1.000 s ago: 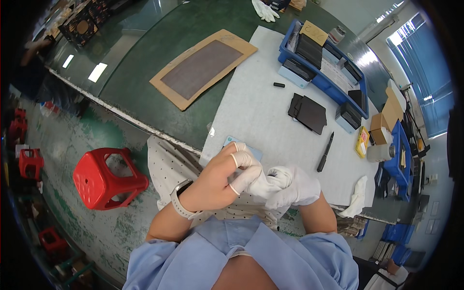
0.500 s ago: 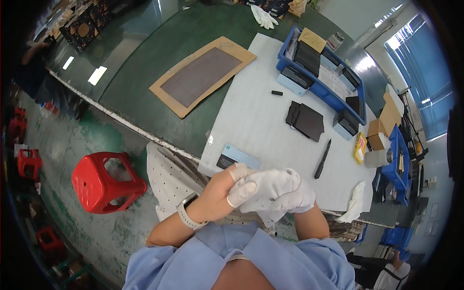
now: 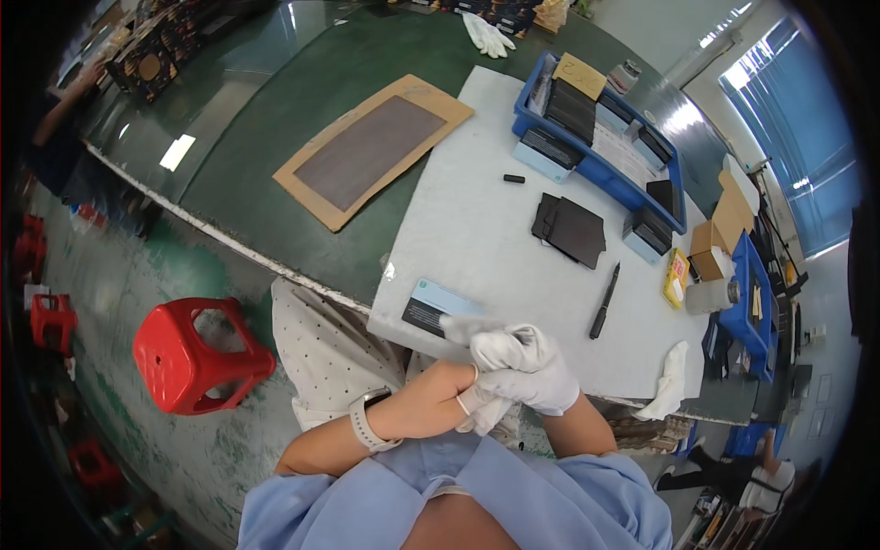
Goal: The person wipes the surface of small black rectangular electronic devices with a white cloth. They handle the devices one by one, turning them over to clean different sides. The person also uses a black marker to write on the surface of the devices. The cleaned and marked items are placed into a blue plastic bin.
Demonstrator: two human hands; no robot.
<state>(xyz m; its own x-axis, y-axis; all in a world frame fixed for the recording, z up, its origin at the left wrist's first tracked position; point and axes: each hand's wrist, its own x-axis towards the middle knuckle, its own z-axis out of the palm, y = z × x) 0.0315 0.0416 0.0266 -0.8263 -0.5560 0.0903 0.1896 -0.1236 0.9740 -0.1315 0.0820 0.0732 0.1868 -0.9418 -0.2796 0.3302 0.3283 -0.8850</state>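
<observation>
My left hand [image 3: 431, 401], with white covers on its fingertips and a watch [image 3: 368, 423] on the wrist, grips a bunched white cloth [image 3: 507, 348] in front of my body. My right hand [image 3: 548, 385], in a white glove, is closed around the same cloth from the other side. Folds hide part of the fingers and whatever may lie inside. Just beyond the hands, a flat light-blue and black box [image 3: 442, 307] lies at the near edge of the white table covering [image 3: 486, 247]. Farther off are some flat black pieces [image 3: 570, 231], a black pen [image 3: 605, 301] and its cap [image 3: 514, 179].
A blue tray [image 3: 600, 163] of boxes and papers stands at the back right. A framed cardboard sheet [image 3: 305, 179] lies on the green table. Nearby are a yellow packet [image 3: 676, 278] and a white glove [image 3: 666, 380]. A red stool [image 3: 174, 357] stands on the floor at left.
Both hands have turned the cloth and bunched it tighter; the left hand has shifted lower beneath it. The view has moved slightly. Table items stay put.
</observation>
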